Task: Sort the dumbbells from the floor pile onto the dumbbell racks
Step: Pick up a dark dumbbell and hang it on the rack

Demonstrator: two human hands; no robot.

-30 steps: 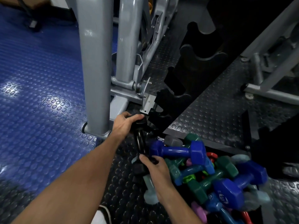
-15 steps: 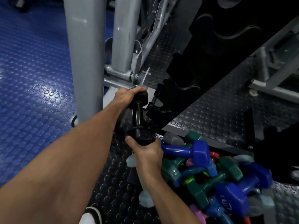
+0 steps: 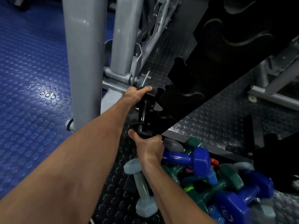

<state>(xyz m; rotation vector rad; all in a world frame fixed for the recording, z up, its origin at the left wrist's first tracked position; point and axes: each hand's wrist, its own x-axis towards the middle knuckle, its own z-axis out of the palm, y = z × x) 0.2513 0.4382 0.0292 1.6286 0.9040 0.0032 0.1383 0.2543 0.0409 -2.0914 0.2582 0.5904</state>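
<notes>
We hold a black dumbbell (image 3: 144, 116) at the lowest cradle of the rack (image 3: 182, 101): left hand (image 3: 135, 96) gripping the far end, right hand (image 3: 148, 143) the near, fingers curled. Step: racking. Next, judged: seat the handle, release.

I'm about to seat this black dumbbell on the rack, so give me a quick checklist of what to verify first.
1. Left hand grips the far end of the black dumbbell: ok.
2. Right hand grips the near end: ok.
3. Nearest cradle of the black rack holds nothing: ok.
4. Dumbbell seated in the cradle: not ok, held just beside it.
5. Fingers clear of the cradle edge: cannot tell.
6. Grey dumbbell lies on the floor under the right forearm: mind it.
</notes>
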